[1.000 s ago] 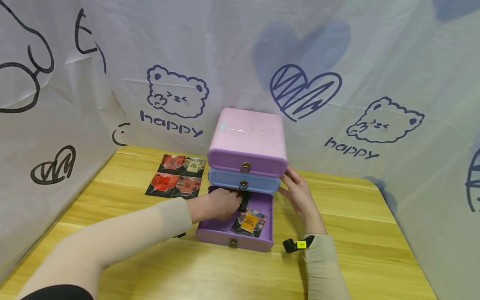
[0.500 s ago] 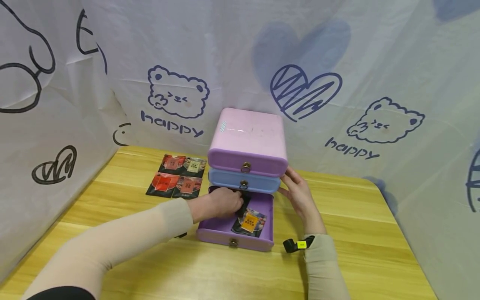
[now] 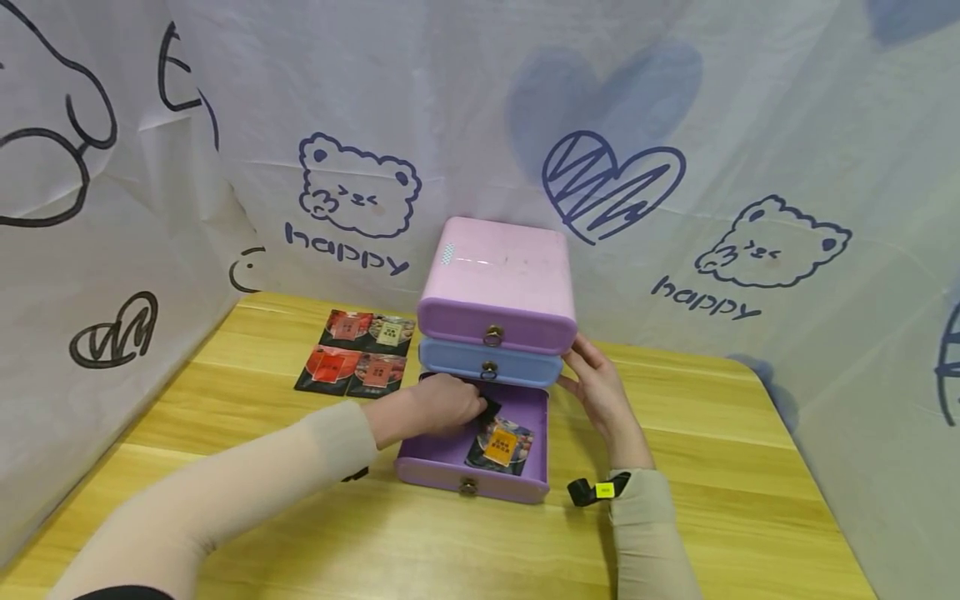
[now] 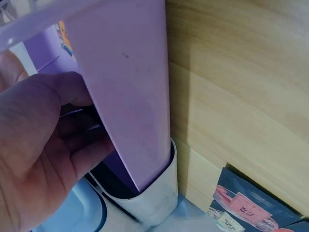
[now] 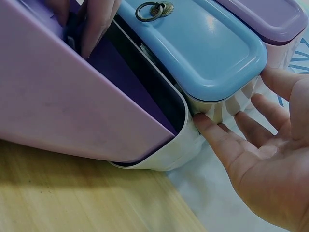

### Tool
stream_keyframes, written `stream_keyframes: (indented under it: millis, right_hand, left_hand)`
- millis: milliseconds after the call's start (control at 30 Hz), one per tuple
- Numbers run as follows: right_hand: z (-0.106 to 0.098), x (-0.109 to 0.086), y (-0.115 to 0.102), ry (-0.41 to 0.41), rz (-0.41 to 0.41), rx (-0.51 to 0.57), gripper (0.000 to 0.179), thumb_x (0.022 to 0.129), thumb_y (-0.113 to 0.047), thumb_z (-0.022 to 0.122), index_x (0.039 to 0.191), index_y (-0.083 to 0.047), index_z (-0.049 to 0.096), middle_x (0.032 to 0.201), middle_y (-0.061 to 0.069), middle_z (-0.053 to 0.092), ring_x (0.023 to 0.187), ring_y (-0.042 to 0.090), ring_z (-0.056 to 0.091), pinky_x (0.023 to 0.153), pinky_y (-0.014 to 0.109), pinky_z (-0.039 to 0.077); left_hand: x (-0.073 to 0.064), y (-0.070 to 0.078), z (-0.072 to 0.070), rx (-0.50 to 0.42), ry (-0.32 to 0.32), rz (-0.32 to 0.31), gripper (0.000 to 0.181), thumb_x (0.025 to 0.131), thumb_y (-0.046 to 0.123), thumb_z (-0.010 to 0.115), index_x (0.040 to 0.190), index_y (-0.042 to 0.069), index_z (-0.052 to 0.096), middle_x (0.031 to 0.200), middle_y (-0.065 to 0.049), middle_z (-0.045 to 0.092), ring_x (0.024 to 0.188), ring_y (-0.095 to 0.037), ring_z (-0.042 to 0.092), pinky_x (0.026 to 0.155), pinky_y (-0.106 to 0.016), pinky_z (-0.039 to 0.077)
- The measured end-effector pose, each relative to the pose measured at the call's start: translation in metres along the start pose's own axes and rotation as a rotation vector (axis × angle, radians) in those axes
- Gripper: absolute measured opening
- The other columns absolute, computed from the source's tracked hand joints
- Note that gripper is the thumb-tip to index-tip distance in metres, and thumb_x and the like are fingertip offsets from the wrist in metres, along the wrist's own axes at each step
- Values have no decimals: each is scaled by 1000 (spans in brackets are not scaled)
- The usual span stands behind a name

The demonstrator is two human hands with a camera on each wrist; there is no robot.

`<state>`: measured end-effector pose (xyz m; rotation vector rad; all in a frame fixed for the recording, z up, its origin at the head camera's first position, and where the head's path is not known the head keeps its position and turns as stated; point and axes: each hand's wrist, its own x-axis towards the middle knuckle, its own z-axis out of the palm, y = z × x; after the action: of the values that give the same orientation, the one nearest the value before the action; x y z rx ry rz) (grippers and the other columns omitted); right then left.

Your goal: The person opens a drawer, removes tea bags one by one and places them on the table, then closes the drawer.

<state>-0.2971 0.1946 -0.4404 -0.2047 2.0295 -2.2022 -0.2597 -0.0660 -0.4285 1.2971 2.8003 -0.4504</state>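
Note:
A small three-tier drawer cabinet (image 3: 498,258) has its bottom purple drawer (image 3: 442,454) pulled out. My left hand (image 3: 442,404) reaches into that drawer and pinches a black packet (image 3: 491,410), mostly hidden behind the fingers. In the left wrist view the thumb and fingers of the left hand (image 4: 43,140) curl inside the drawer wall. A packet with an orange label (image 3: 500,446) lies face up at the drawer's front right. My right hand (image 3: 600,396) rests its fingertips against the cabinet's right side, fingers spread, as the right wrist view shows beside the blue drawer (image 5: 203,48).
Several seasoning-like packets (image 3: 375,372) lie in two rows on the wooden table (image 3: 697,450), left of the cabinet. A white curtain with drawings (image 3: 480,125) hangs close behind. The blue drawer and the purple top drawer (image 3: 450,318) are closed.
The black packet sinks lower into the drawer and shows less beyond my left fingers, over the orange-labelled packet. My right hand stays against the cabinet's side.

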Motion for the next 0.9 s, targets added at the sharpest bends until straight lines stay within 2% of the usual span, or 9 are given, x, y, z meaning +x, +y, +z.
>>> stream_keyframes:
  millis: [267,500,667,900]
  right_hand:
    - [0,0,1,-6,-5,6,56,110,-19,52,162,-9,35,167,10,35,150,27,38,102,32,55]
    - [0,0,0,0,-2,16,56,110,-19,52,162,-8,36,167,10,34,149,26,38,103,33,55]
    - [0,0,0,-4,-2,9,57,109,-22,54,162,-11,37,167,9,35,148,25,39,103,33,55]
    - [0,0,1,-10,-6,2,58,109,-23,54,162,-10,35,167,9,34,149,26,39,103,34,55]
  left_hand:
    - [-12,-8,2,-57,139,13,10,99,9,66,104,12,74,93,-2,74,83,-18,71,67,-34,60]
    - [-25,-14,3,-199,297,9,14,95,4,67,104,11,74,92,-2,74,80,-17,70,67,-32,59]
    - [-34,-15,3,-302,376,2,21,92,3,72,111,13,75,101,0,77,87,-16,73,73,-32,61]
    - [-48,-17,4,-331,533,16,22,90,5,77,110,13,77,104,0,77,94,-17,72,77,-31,61]
